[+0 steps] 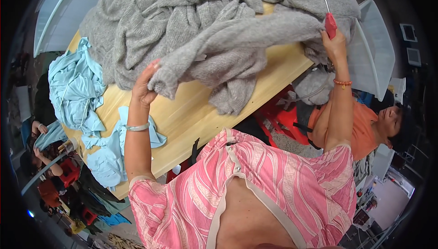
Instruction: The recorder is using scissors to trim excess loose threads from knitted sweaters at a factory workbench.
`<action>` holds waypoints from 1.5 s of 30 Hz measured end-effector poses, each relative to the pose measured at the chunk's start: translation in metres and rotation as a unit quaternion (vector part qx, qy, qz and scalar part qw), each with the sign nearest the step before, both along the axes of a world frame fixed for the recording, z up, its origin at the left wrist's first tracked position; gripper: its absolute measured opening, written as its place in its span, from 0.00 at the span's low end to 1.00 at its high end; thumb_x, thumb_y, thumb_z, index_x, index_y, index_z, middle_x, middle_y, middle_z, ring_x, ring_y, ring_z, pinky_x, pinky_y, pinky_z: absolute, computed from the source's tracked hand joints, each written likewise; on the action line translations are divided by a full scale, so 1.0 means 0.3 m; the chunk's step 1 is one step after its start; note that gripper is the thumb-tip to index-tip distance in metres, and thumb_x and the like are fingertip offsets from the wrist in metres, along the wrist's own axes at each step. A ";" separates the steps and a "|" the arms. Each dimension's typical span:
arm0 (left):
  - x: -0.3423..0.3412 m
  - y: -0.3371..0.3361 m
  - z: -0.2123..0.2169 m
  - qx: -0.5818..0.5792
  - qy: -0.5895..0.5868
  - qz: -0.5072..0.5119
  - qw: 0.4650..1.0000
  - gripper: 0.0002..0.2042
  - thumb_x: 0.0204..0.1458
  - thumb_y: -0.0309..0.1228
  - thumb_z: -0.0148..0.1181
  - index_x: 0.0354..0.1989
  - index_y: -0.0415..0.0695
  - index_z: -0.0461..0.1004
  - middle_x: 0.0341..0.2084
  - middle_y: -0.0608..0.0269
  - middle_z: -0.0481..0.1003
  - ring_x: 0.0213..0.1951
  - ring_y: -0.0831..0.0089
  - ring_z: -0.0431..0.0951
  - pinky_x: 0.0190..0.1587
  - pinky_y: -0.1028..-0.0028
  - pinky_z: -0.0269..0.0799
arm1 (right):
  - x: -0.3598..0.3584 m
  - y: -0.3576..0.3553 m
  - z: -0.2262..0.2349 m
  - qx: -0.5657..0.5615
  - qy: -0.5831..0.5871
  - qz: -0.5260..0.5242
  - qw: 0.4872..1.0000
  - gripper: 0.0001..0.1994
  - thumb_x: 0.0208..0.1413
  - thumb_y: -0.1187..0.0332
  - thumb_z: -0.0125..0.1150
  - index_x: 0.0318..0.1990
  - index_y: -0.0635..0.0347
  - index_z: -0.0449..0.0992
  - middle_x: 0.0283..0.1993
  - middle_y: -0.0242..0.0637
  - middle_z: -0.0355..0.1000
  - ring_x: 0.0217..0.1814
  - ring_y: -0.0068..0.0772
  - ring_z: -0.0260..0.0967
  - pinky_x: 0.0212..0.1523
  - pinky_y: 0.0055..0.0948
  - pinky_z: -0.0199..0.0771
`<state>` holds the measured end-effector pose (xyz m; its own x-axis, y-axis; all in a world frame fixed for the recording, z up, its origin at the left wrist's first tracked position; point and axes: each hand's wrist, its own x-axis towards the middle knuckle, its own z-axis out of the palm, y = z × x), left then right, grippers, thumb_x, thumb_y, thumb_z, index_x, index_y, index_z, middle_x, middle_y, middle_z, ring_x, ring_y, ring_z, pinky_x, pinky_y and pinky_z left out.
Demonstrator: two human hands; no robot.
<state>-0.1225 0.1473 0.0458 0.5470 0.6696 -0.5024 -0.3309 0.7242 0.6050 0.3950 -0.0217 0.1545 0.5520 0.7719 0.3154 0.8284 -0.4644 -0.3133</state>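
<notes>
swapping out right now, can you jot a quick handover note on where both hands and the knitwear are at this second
Left hand: fingers pinch the cuff end of a grey knit sleeve, lifted off the wooden table.
Right hand: gripping a red-handled tool with a thin white rod pointing up, pressed against the far end of the same stretched sleeve.
Things: the sleeve belongs to a pile of grey knitwear covering the table's far half; light blue garments lie bunched at the left edge.
Done: sleeve pulled taut between both hands.
Left: the grey pile remains heaped and unsorted; what the tool has done to the knit cannot be seen.
</notes>
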 end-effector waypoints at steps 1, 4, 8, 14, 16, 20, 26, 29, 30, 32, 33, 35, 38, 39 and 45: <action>0.030 0.010 0.068 0.035 0.016 -0.063 0.997 0.12 0.51 0.26 0.56 0.45 0.40 0.71 0.44 0.61 0.73 0.46 0.72 0.72 0.50 0.73 0.67 | -0.003 -0.020 0.005 -0.007 -0.004 -0.018 1.000 0.17 0.50 0.60 0.61 0.32 0.70 0.72 0.25 0.52 0.72 0.28 0.44 0.72 0.30 0.38 0.67; -0.005 0.027 0.129 0.298 0.139 -0.027 0.944 0.12 0.49 0.22 0.55 0.43 0.40 0.72 0.41 0.63 0.72 0.44 0.75 0.71 0.49 0.77 0.63 | 0.028 -0.054 0.040 0.029 -0.003 -0.011 1.000 0.17 0.50 0.60 0.61 0.32 0.70 0.73 0.25 0.51 0.72 0.28 0.45 0.72 0.31 0.38 0.67; 0.010 -0.007 0.310 0.462 0.048 0.026 0.885 0.08 0.45 0.16 0.48 0.33 0.38 0.72 0.29 0.61 0.71 0.33 0.74 0.70 0.40 0.77 0.65 | 0.080 -0.160 0.067 -0.006 0.055 -0.040 0.998 0.14 0.51 0.62 0.61 0.32 0.68 0.73 0.23 0.42 0.73 0.25 0.35 0.71 0.29 0.35 0.68; -0.077 -0.199 0.293 0.235 0.195 -0.346 0.887 0.12 0.46 0.15 0.42 0.34 0.35 0.73 0.20 0.67 0.68 0.25 0.80 0.69 0.29 0.80 0.67 | -0.067 -0.265 -0.021 -0.205 0.251 0.029 0.946 0.13 0.51 0.64 0.61 0.37 0.66 0.72 0.23 0.33 0.70 0.23 0.22 0.65 0.27 0.26 0.67; -0.070 -0.285 0.128 0.239 0.313 -0.373 0.840 0.09 0.50 0.23 0.54 0.39 0.36 0.72 0.26 0.64 0.70 0.28 0.75 0.72 0.32 0.76 0.70 | -0.009 -0.342 -0.174 -0.291 0.208 0.065 0.932 0.17 0.50 0.63 0.63 0.43 0.64 0.72 0.29 0.40 0.73 0.27 0.29 0.69 0.32 0.29 0.69; 0.084 -0.420 -0.022 0.456 0.395 -0.254 0.756 0.14 0.47 0.29 0.63 0.42 0.36 0.71 0.31 0.58 0.72 0.35 0.68 0.73 0.36 0.73 0.70 | -0.154 -0.264 -0.193 -0.258 0.157 0.084 0.950 0.19 0.49 0.63 0.63 0.47 0.64 0.71 0.39 0.49 0.72 0.39 0.42 0.70 0.41 0.34 0.68; 0.221 -0.460 -0.247 0.513 0.417 -0.144 0.736 0.17 0.44 0.31 0.67 0.41 0.38 0.73 0.40 0.55 0.71 0.40 0.64 0.71 0.39 0.68 0.68 | -0.300 -0.128 -0.209 -0.118 0.126 0.154 0.973 0.19 0.49 0.66 0.62 0.49 0.62 0.70 0.37 0.49 0.68 0.40 0.53 0.67 0.42 0.38 0.67; 0.209 -0.431 -0.099 0.485 0.304 -0.225 0.788 0.17 0.42 0.31 0.67 0.38 0.36 0.72 0.41 0.55 0.70 0.38 0.65 0.70 0.39 0.69 0.67 | -0.382 -0.131 -0.138 -0.174 0.169 0.189 0.952 0.18 0.50 0.67 0.61 0.48 0.62 0.70 0.39 0.47 0.69 0.41 0.51 0.68 0.43 0.36 0.68; 0.187 -0.434 -0.031 0.441 0.208 -0.259 0.834 0.17 0.41 0.30 0.68 0.37 0.35 0.71 0.39 0.56 0.70 0.37 0.66 0.70 0.37 0.71 0.66 | -0.395 -0.149 -0.137 -0.175 0.173 0.189 0.951 0.18 0.50 0.67 0.61 0.48 0.62 0.70 0.39 0.47 0.69 0.41 0.51 0.68 0.43 0.36 0.68; 0.176 -0.449 -0.006 0.476 0.139 -0.241 0.834 0.16 0.43 0.30 0.67 0.37 0.35 0.71 0.36 0.60 0.72 0.37 0.73 0.70 0.34 0.75 0.65 | -0.413 -0.175 -0.124 -0.167 0.178 0.253 0.936 0.17 0.51 0.67 0.61 0.48 0.61 0.70 0.40 0.47 0.70 0.42 0.51 0.69 0.44 0.36 0.69; 0.187 -0.457 0.010 0.448 0.093 -0.301 0.837 0.15 0.44 0.31 0.67 0.37 0.36 0.72 0.36 0.62 0.72 0.36 0.76 0.71 0.33 0.77 0.65 | -0.436 -0.194 -0.101 -0.161 0.203 0.242 0.935 0.17 0.52 0.66 0.61 0.48 0.61 0.71 0.41 0.47 0.71 0.43 0.51 0.69 0.43 0.37 0.69; 0.205 -0.454 0.032 0.177 0.088 -0.464 0.864 0.12 0.48 0.34 0.65 0.38 0.42 0.75 0.36 0.66 0.74 0.34 0.80 0.72 0.33 0.79 0.67 | -0.465 -0.216 -0.089 -0.168 0.207 0.250 0.931 0.17 0.52 0.65 0.61 0.48 0.60 0.71 0.41 0.48 0.72 0.43 0.52 0.70 0.43 0.38 0.70; 0.316 -0.544 -0.140 0.068 0.012 -0.244 0.967 0.10 0.50 0.34 0.63 0.37 0.43 0.74 0.31 0.72 0.73 0.31 0.85 0.70 0.32 0.82 0.65 | -0.514 -0.242 -0.060 -0.233 0.200 0.249 0.918 0.17 0.52 0.65 0.60 0.49 0.59 0.71 0.41 0.49 0.72 0.42 0.53 0.70 0.42 0.40 0.70; 0.340 -0.537 -0.181 0.068 0.008 -0.244 0.967 0.10 0.50 0.34 0.63 0.37 0.43 0.74 0.31 0.72 0.73 0.31 0.85 0.70 0.32 0.82 0.65 | -0.523 -0.254 -0.048 -0.291 0.192 0.238 0.906 0.17 0.52 0.64 0.60 0.50 0.58 0.71 0.41 0.49 0.73 0.42 0.54 0.71 0.41 0.42 0.71; 0.455 -0.565 -0.367 0.034 0.125 0.009 0.992 0.15 0.51 0.30 0.61 0.42 0.32 0.72 0.38 0.59 0.75 0.35 0.72 0.74 0.39 0.74 0.71 | -0.594 -0.384 -0.015 -0.437 0.190 0.273 0.836 0.15 0.49 0.59 0.60 0.42 0.56 0.74 0.28 0.51 0.73 0.31 0.53 0.72 0.33 0.47 0.71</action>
